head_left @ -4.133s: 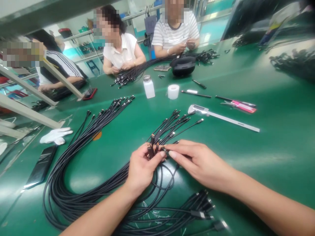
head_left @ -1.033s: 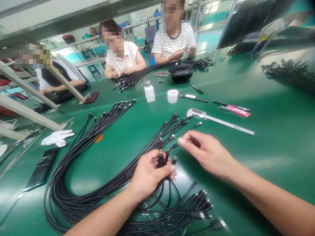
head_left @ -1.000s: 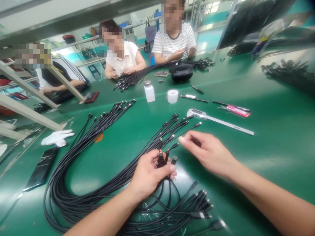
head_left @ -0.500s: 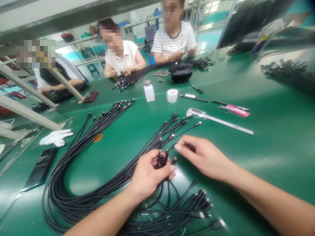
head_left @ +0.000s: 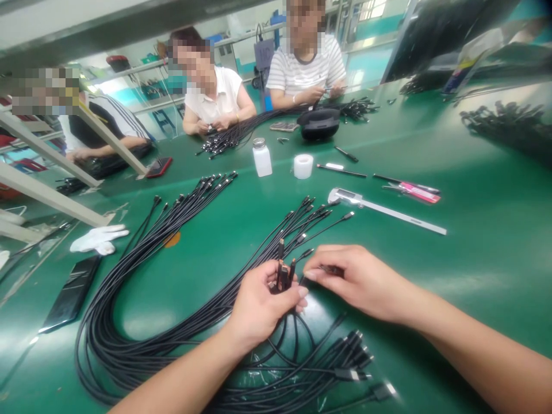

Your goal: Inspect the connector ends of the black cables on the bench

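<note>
My left hand [head_left: 261, 305] is closed around a small bunch of black cable ends [head_left: 283, 270], their connectors sticking up above my thumb. My right hand [head_left: 360, 280] sits just right of it, fingertips pinched at one connector beside the bunch. Both hands hover over a large looped bundle of black cables [head_left: 129, 339] that runs left and back round to a fan of loose connector ends [head_left: 317, 213] ahead of me. More connector ends [head_left: 353, 356] lie under my right forearm.
On the green table [head_left: 474, 241] lie a caliper [head_left: 379, 207], pens, a pink-handled tool [head_left: 416, 191], a tape roll [head_left: 303, 166], a white bottle [head_left: 262, 157], a white glove [head_left: 99, 238] and a dark phone [head_left: 71, 293]. Three other people sit opposite, handling cables.
My right hand has drawn back from the loose cable ends to my left hand, its fingertips now at the held bunch. The left hand has kept its grip.
</note>
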A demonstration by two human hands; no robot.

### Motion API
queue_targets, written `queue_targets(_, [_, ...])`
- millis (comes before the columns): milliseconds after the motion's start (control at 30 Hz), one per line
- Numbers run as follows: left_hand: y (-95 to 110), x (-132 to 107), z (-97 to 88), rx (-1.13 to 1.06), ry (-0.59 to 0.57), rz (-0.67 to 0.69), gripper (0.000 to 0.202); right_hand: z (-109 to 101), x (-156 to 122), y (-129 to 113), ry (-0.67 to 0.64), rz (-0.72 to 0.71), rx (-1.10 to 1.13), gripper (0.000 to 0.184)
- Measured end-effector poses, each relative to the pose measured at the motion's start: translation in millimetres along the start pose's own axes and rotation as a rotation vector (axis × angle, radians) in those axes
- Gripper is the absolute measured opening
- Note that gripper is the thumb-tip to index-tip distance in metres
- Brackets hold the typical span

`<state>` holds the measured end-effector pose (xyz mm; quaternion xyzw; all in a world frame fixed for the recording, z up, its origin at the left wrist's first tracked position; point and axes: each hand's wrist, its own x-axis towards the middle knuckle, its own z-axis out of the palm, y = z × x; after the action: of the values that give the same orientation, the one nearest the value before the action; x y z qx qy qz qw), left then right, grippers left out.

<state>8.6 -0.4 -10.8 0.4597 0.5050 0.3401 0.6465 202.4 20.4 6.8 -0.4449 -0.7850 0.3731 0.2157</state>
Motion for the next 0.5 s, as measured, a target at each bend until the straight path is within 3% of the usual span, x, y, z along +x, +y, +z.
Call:
queue_targets(167, [0.9,0.2,0.2,0.077,0.011,0.004,0.024,1.6,0.4,4.5,-0.020,-0.016,-0.077,0.018])
queue_targets(367, [-1.2,0.9,-0.3,0.038,-0.001,0.001,0.024,1.8,3.0,8.3,0.105,0.011,-0.089,0.021])
queue_targets(500, [-0.5,1.3,-0.2,0.013,0.002,-0.013,0.028,1.1,2.4,4.0,0.027,0.005,-0.004,0.024])
